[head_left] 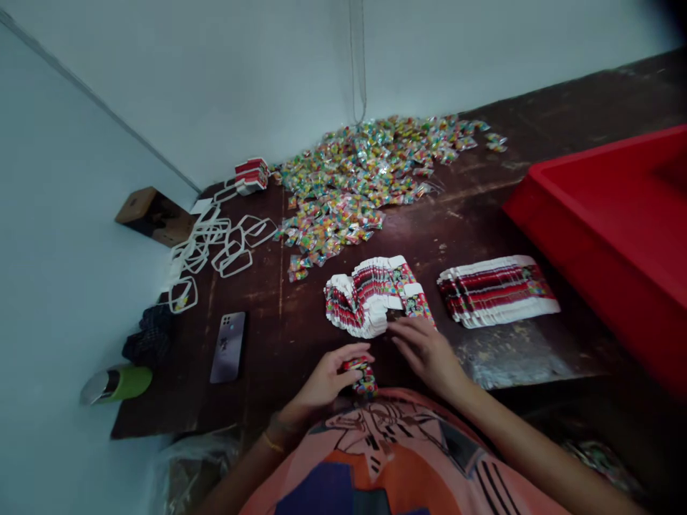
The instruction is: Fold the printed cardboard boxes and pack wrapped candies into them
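My left hand [331, 375] grips a small red, multicoloured printed carton [362, 375] at the table's front edge, close to my shirt. To its right, my right hand [426, 350] reaches over the table with fingers extended and slightly apart. Its fingertips are beside the curved row of flattened printed cartons [370, 286], which have white flaps and overlap one another; whether they touch cannot be made out. A second, straight row of the same cartons [499, 290] lies farther right.
Small candy packets [365, 172] are heaped at the back by the wall. A red tray [606, 214] stands at the right. On the left are white bands [230, 243], a phone [228, 347], a green bottle [118, 384], a cardboard box [155, 214] and a red-and-white carton stack [252, 177].
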